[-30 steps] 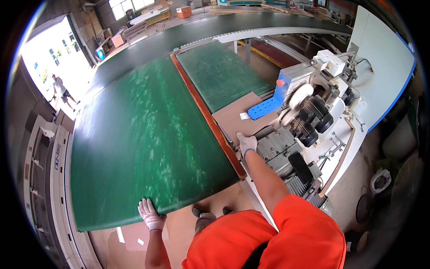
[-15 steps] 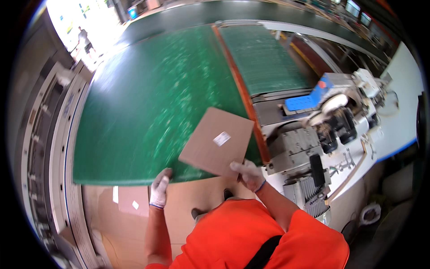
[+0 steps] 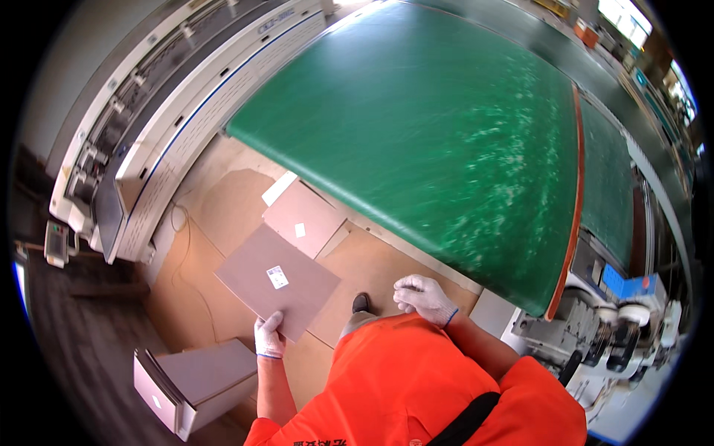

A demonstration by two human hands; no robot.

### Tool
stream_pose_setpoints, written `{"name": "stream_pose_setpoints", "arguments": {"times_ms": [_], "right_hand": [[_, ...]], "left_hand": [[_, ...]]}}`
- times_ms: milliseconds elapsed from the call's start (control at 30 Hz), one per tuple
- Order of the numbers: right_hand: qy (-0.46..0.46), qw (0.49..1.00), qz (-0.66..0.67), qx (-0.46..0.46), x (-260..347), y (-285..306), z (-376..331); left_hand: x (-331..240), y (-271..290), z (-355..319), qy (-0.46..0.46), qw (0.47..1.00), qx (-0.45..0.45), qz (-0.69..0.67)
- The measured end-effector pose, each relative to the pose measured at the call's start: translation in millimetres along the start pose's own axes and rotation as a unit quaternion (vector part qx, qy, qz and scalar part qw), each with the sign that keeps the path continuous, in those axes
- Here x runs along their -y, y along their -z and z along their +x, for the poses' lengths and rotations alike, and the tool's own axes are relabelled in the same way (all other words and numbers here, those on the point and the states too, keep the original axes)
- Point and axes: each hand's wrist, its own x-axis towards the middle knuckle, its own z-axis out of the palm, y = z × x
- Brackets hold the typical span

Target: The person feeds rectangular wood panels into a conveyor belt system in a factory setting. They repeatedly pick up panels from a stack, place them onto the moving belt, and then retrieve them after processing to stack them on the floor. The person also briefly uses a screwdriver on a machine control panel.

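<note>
My left hand (image 3: 270,335), in a white knit glove, grips the near edge of a flat brown board (image 3: 256,286) with its thumb on top. A small white label sits on the board's face. It is held tilted over the floor, left of my body. My right hand (image 3: 422,296), gloved alike, hovers in front of my torso near the belt's near edge. Its fingers are curled in, with nothing seen in them. Beyond the held board, a similar labelled board (image 3: 316,216) lies low by the green conveyor belt (image 3: 416,126).
Several brown boards (image 3: 212,372) stand in a stack at the lower left. A long white machine (image 3: 216,97) runs along the left. Motors and a blue-covered unit (image 3: 628,286) sit at the right, past the belt's orange edge strip (image 3: 574,223). Brown sheeting (image 3: 361,267) covers the floor.
The board has gone from over the belt, in my right hand, to the left over the floor, in my left hand. My right hand has let go. The view has turned left.
</note>
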Motion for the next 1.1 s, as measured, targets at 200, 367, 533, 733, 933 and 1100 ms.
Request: {"name": "stream_pose_setpoints", "arguments": {"times_ms": [200,367,533,733,933,1100], "right_hand": [[-0.045,0.998,-0.02,-0.024,-7.3,-43.6,29.8],[-0.08,0.995,-0.022,-0.049,-34.2,-32.3,28.5],[-0.152,0.967,0.061,-0.193,-55.4,-16.7,-25.2],[-0.191,0.904,0.073,-0.374,-36.1,-44.7,-67.4],[-0.193,0.919,0.099,-0.331,-52.0,-31.9,-66.2],[-0.19,0.935,0.077,-0.29,-44.9,-17.1,-51.1]], "left_hand": [[57.6,76.5,134.3,-0.002,0.992,-0.115,0.06],[117.1,45.9,250.7,0.076,0.978,-0.161,0.106],[165.9,-2.0,331.8,0.051,0.985,-0.157,0.04],[176.9,-28.3,414.3,0.047,0.974,-0.2,0.097],[182.5,-29.9,412.9,0.048,0.97,-0.16,0.177],[204.2,33.7,372.7,0.033,0.973,-0.043,0.226]]}}
